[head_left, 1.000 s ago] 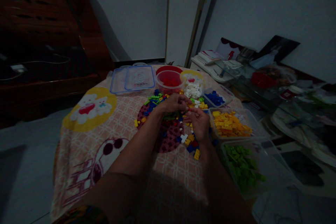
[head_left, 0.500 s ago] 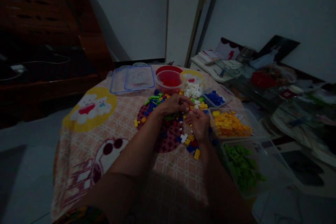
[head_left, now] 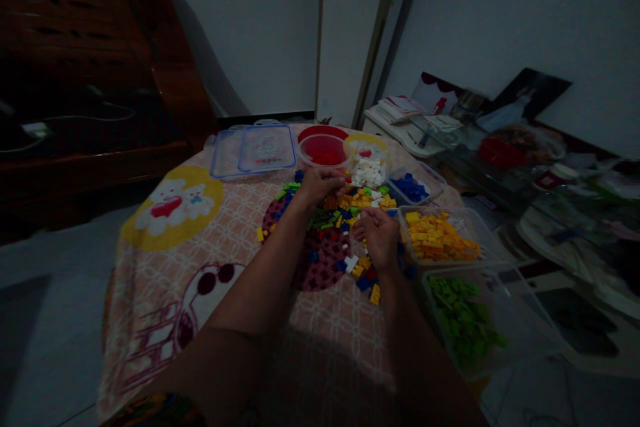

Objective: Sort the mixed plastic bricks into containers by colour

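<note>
My left hand (head_left: 321, 188) is over the far part of a mixed pile of toy building bricks (head_left: 357, 200), close to the front of a round clear tub (head_left: 301, 155) with red bricks in it. Its fingers are pinched together; whatever may be between them is too small and dark to name. Lower and to the right, my right hand (head_left: 380, 235) hovers at the pile's right side with fingers curled and thumb against them. I cannot make out what it holds. White bricks (head_left: 369, 173) lie heaped beyond the pile.
Along the right stand clear boxes of blue bricks (head_left: 410, 187), yellow bricks (head_left: 440, 237) and green bricks (head_left: 463, 317). Clear lids with blue edges (head_left: 267, 149) lie at the back left. A patterned cloth (head_left: 235, 233) covers the table. A cluttered glass stand (head_left: 480, 160) is farther right.
My hands, together over the pile before, are now apart. The left has moved left and slightly away, toward the red bricks' tub; the right has stayed nearly in place.
</note>
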`<state>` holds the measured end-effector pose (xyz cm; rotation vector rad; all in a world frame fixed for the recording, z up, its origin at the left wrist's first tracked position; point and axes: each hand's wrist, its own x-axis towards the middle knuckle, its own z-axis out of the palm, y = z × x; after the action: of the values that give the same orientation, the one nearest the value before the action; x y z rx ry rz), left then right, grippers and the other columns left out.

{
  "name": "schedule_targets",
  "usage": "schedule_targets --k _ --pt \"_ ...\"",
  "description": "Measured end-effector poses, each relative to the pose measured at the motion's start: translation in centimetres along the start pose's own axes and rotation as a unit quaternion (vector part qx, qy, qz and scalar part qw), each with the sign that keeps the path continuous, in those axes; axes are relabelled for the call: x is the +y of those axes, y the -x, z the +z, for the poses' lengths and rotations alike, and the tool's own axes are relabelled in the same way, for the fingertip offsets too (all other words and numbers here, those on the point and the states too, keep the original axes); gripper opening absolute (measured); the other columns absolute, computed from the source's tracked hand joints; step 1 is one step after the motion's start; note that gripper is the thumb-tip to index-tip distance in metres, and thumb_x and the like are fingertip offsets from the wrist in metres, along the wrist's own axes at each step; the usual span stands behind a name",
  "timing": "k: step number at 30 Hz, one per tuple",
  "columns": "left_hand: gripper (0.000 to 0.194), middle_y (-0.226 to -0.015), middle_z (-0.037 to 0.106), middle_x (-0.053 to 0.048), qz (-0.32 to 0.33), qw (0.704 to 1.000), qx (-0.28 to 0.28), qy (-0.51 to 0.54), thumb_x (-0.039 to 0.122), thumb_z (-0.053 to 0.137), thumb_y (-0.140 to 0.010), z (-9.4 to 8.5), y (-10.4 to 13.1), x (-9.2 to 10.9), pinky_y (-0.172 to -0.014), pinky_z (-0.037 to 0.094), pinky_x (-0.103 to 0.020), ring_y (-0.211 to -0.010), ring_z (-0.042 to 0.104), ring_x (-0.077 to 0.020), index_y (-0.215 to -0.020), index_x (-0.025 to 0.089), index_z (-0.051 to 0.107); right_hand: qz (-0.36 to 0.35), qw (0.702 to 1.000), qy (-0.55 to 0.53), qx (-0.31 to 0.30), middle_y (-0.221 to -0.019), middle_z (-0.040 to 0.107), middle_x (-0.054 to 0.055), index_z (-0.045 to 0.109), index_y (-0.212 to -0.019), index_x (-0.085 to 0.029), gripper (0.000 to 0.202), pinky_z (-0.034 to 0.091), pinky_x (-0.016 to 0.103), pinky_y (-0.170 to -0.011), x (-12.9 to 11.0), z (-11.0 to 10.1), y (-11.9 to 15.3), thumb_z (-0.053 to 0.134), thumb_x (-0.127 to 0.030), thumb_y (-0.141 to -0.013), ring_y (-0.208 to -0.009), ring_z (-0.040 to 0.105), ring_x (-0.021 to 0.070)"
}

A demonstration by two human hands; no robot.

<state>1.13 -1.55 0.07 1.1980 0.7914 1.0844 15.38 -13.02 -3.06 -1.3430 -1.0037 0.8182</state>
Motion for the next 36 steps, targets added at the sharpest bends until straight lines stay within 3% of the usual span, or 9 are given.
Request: schedule_targets --k 5,10,15,20,23,26,29,32,36 --pt "0.020 -0.064 0.068 0.000 0.055 0.971 0.206 0.108 0.018 0.076 -0.065 -1.4 -0.9 -0.2 -0.064 0.054 -0.021 -0.057 0.063 -0.0078 -0.082 0.010 0.069 0.005 1.000 0.005 -0.002 -0.058 0.063 -0.003 0.066 -0.088 -0.017 0.034 0.047 0.024 -0.044 -0.2 0.1 0.2 0.063 -0.049 -0.077 -0.044 0.058 0.0129" --pt "0.024 -0.071 0.070 -0.002 0.065 0.949 0.273 0.143 0.013 0.074 -0.067 -2.1 -1.5 -0.4 -0.072 0.059 -0.023 -0.068 0.068 -0.0108 -0.090 0.010 0.069 0.014 1.000 0.015 -0.009 -0.059 0.063 -0.003 0.067 -0.090 -0.017 0.031 0.044 0.023 -0.042 -0.2 0.2 0.3 0.062 -0.045 -0.076 -0.044 0.057 0.0131" --pt "0.034 -0.086 0.074 -0.007 0.067 0.950 0.259 0.163 0.009 0.072 -0.069 -1.9 -1.7 -0.4 -0.083 0.059 -0.026 -0.084 0.072 -0.0135 -0.102 0.009 0.067 0.004 0.998 0.050 -0.037 -0.061 0.065 -0.001 0.069 -0.085 -0.018 0.028 0.043 0.023 -0.044 0.4 0.2 0.2 0.061 -0.043 -0.078 -0.044 0.055 0.0121" --pt "0.039 -0.096 0.075 -0.010 0.070 0.959 0.235 0.141 0.010 0.074 -0.068 -1.8 -1.5 -0.1 -0.091 0.058 -0.032 -0.098 0.072 -0.0191 -0.106 0.010 0.067 -0.059 0.971 0.193 -0.129 -0.074 0.073 0.002 0.073 -0.083 -0.019 0.021 0.048 0.025 -0.061 0.7 0.0 0.3 0.058 -0.033 -0.083 -0.067 0.067 0.0168" --pt "0.036 -0.094 0.075 -0.009 0.074 0.966 0.215 0.122 0.013 0.074 -0.067 -1.8 -1.3 -0.1 -0.091 0.059 -0.035 -0.098 0.072 -0.0208 -0.102 0.011 0.068 -0.095 0.915 0.342 -0.193 -0.085 0.077 0.004 0.076 -0.089 -0.022 0.019 0.048 0.026 -0.071 0.2 0.2 0.6 0.058 -0.030 -0.088 -0.081 0.070 0.0189" --pt "0.030 -0.090 0.075 -0.009 0.079 0.970 0.202 0.108 0.014 0.073 -0.068 -1.7 -1.1 0.0 -0.090 0.059 -0.036 -0.094 0.072 -0.0200 -0.098 0.011 0.070 -0.121 0.832 0.489 -0.231 -0.096 0.077 0.006 0.075 -0.101 -0.024 0.019 0.047 0.029 -0.080 -0.6 0.6 1.2 0.062 -0.030 -0.089 -0.093 0.070 0.0215" --pt "0.026 -0.084 0.075 -0.007 0.079 0.973 0.191 0.098 0.014 0.071 -0.069 -1.6 -0.9 0.2 -0.087 0.060 -0.035 -0.084 0.072 -0.0171 -0.095 0.011 0.070 -0.138 0.779 0.558 -0.250 -0.102 0.076 0.009 0.073 -0.109 -0.024 0.023 0.046 0.030 -0.081 -0.9 0.9 1.6 0.060 -0.028 -0.091 -0.097 0.069 0.0230" --pt "0.025 -0.081 0.074 -0.007 0.071 0.980 0.168 0.081 0.015 0.071 -0.069 -1.5 -0.7 0.4 -0.083 0.060 -0.033 -0.076 0.071 -0.0148 -0.094 0.010 0.071 -0.145 0.789 0.546 -0.243 -0.100 0.076 0.008 0.073 -0.108 -0.024 0.023 0.045 0.029 -0.078 -0.6 0.9 1.6 0.059 -0.027 -0.090 -0.094 0.069 0.0223" --pt "0.024 -0.078 0.074 -0.006 0.038 0.996 0.079 0.029 0.019 0.074 -0.069 -1.6 -0.3 0.5 -0.075 0.060 -0.031 -0.066 0.068 -0.0127 -0.091 0.009 0.071 -0.126 0.870 0.446 -0.169 -0.079 0.073 0.003 0.074 -0.104 -0.022 0.022 0.043 0.027 -0.068 0.2 0.6 1.0 0.061 -0.027 -0.086 -0.076 0.066 0.0191"
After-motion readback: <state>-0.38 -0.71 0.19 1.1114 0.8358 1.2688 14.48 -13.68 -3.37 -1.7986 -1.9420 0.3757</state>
